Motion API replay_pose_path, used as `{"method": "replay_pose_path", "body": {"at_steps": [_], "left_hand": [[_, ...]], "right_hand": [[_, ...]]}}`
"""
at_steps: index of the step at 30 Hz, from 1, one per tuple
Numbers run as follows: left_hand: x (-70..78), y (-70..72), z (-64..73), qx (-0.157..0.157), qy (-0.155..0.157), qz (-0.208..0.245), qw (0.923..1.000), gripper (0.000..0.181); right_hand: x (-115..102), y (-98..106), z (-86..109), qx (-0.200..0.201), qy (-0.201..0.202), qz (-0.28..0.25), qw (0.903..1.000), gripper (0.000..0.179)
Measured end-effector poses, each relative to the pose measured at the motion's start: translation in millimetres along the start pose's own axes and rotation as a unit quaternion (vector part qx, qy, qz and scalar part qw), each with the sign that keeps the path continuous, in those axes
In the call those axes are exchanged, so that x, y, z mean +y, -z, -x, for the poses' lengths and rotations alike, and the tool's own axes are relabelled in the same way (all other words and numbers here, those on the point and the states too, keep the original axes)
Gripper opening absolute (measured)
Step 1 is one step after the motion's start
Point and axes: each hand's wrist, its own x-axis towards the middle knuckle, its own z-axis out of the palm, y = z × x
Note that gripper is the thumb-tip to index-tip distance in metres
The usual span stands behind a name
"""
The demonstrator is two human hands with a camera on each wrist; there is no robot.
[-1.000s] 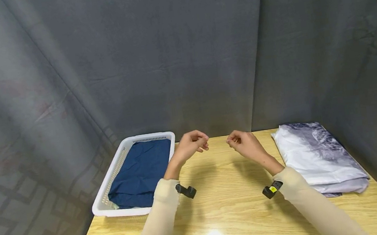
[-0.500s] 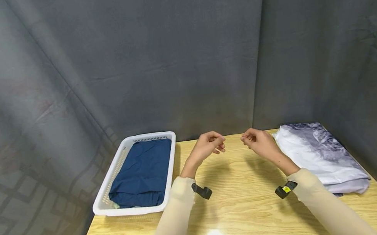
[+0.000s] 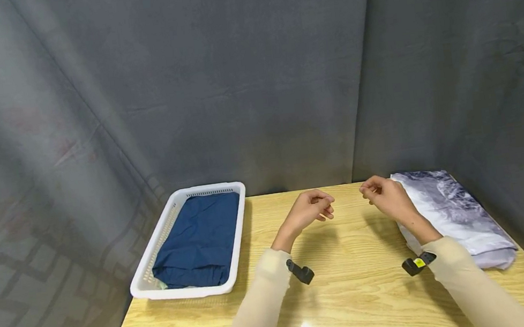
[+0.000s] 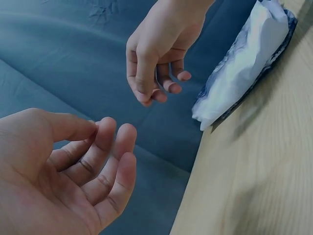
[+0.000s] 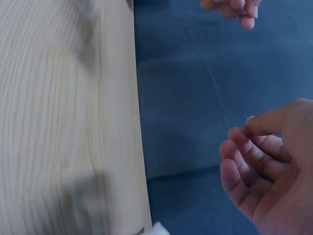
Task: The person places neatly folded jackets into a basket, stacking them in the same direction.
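Above the middle of the table hovers my left hand, its fingers loosely bent and thumb close to the index finger. Nothing is held in it; the left wrist view shows the bare palm. My right hand is in a like pose to the right, also holding nothing. It is nearest to a folded white and grey-purple patterned cloth and partly overlaps it in the head view. A dark blue folded cloth lies in a white plastic basket at the left, apart from both hands.
The light wooden table carries the basket and the patterned cloth. Grey curtains hang behind it and along both sides. A small black wrist camera sits on the left sleeve, another on the right.
Both hands have moved to the right across the table, keeping their pose and staying apart. The right hand now comes in front of the patterned cloth. Basket and cloths stay put.
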Motion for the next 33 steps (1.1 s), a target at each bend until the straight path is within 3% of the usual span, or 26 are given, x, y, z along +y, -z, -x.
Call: {"method": "replay_pose_path", "body": {"at_steps": [11,21,33], "left_hand": [[-5.9,-31.2,-7.1,-0.009,0.007,0.019,0.9998,0.027],[-10.8,-56.8,-15.1,-0.009,0.027,0.024,0.9993,0.025],[-21.3,-85.2,-19.2,-0.009,0.055,0.059,0.9967,0.024]], "right_hand": [[30,23,6.3,0.034,-0.013,0.013,0.9993,0.020],[52,39,11.7,0.033,-0.069,0.024,0.9968,0.022],[85,63,19.7,0.031,-0.094,0.063,0.9931,0.030]]}}
